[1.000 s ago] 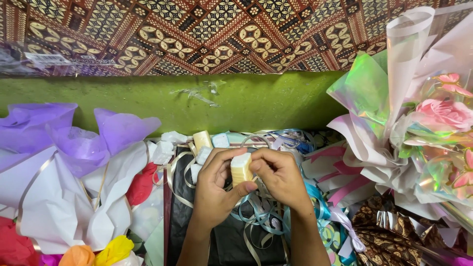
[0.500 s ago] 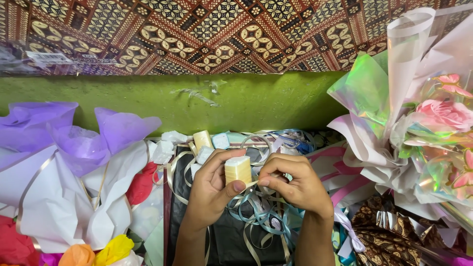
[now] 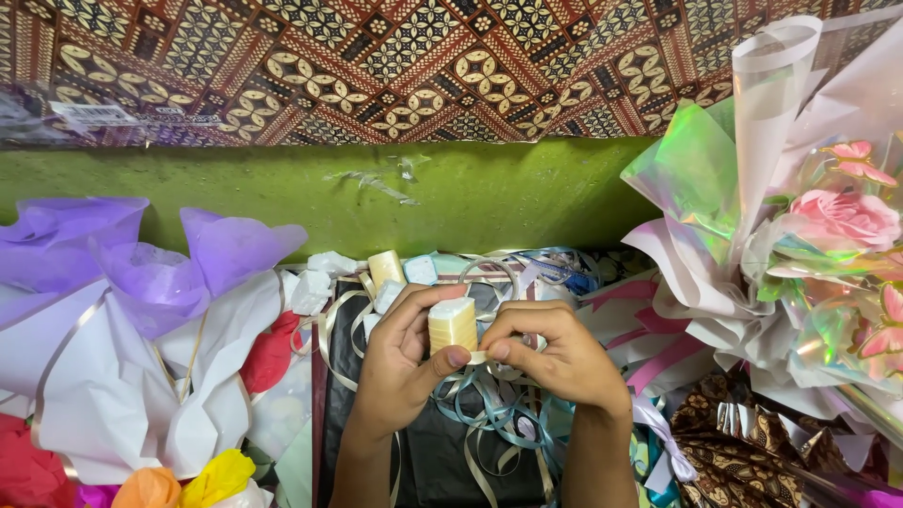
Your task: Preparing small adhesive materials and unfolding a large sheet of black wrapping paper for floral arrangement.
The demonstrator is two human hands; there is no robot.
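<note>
So from my feed the biggest thing is the patterned batik cloth (image 3: 376, 66) across the top, with a green wall (image 3: 470, 193) below it. On the right sits a wrapped bouquet (image 3: 800, 235) with a pink rose; on the left, purple and white wrapping paper (image 3: 122, 310). In the middle a tangle of loose ribbons (image 3: 499, 414) lies on black sheeting. My left hand (image 3: 400, 362) grips a cream ribbon spool (image 3: 452, 325), fingers curled around it. My right hand (image 3: 555, 353) pinches the ribbon end just under the spool.
</note>
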